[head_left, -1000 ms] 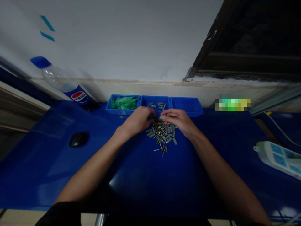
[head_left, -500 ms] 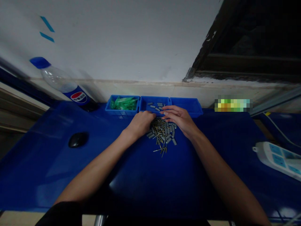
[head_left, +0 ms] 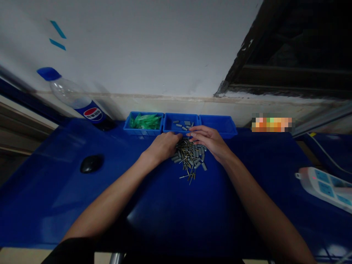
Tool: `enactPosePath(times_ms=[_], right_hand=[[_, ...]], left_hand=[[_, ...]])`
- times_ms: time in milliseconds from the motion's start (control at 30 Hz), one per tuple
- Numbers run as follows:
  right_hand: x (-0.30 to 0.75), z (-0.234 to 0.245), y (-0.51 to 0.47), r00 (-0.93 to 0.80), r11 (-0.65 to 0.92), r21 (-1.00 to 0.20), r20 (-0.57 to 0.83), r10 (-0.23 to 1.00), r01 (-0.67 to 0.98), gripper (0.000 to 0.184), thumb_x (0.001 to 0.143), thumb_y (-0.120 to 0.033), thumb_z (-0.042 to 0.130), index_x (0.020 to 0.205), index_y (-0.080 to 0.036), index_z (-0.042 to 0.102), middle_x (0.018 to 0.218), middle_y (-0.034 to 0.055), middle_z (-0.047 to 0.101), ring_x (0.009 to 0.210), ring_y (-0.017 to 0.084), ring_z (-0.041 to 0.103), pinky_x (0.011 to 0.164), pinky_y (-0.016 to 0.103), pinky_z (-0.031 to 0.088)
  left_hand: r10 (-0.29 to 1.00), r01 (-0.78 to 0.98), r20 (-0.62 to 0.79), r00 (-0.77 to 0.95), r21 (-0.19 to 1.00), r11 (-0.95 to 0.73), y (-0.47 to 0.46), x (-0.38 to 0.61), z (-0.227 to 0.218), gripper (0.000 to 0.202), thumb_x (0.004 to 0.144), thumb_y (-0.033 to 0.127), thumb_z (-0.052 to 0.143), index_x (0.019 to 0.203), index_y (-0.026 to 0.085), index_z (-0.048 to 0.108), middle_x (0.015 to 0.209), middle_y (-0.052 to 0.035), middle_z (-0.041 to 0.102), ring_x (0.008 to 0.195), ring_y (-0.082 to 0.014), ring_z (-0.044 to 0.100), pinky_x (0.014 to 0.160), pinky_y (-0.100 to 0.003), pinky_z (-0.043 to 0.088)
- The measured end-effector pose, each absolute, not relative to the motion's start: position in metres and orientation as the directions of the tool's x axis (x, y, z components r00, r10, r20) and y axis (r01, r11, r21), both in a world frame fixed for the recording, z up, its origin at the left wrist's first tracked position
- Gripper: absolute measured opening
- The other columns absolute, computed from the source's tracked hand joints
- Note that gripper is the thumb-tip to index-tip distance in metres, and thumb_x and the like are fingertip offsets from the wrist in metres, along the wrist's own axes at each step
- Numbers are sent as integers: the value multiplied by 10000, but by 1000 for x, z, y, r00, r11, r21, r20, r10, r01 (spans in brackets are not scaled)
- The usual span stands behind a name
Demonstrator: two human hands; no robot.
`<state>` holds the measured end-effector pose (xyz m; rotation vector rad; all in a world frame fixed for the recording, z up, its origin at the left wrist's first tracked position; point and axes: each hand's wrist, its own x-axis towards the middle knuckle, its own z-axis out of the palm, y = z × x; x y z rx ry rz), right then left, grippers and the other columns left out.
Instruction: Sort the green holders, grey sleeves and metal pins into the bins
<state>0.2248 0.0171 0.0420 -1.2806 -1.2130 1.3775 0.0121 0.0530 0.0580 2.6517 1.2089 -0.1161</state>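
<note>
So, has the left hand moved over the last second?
Yes: judged against the middle blue bin, the left hand has drawn back toward the person, covering less of that bin's near side.

Left hand (head_left: 164, 145): back upward, fingers curled, tips hidden.
Right hand (head_left: 211, 142): fingers loosely parted, pointing toward the left hand.
Both forearms (head_left: 111, 196): bare, reaching forward, angled inward.

A Pepsi logo (head_left: 94, 114) marks the bottle (head_left: 77, 102)

pale wall (head_left: 137, 47), dark window (head_left: 297, 47), glossy blue table (head_left: 170, 209), dim light
</note>
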Motion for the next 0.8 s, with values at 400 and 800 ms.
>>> enactPosePath(times_ms=[400, 800], right_hand=[[224, 40, 17, -94, -150, -989, -149, 984, 0, 256, 828, -387, 808, 1042, -252, 773, 1077, 92, 812, 935, 253, 757, 872, 441, 592], [227, 39, 18, -105, -143, -990, -144, 984, 15, 239, 837, -402, 802, 1022, -252, 777, 1055, 92, 812, 922, 243, 752, 848, 423, 586]], left_hand=[[748, 766, -172, 641, 192, -613, 54, 9, 54, 265, 900, 79, 630, 1149, 114, 711, 1048, -168, 757, 917, -293, 751, 775, -355, 555], [801, 804, -106, 590, 170, -570, 52, 0, 75, 356, 889, 30, 578, 1185, 163, 727, 995, -169, 782, 917, -348, 775, 754, -393, 553]])
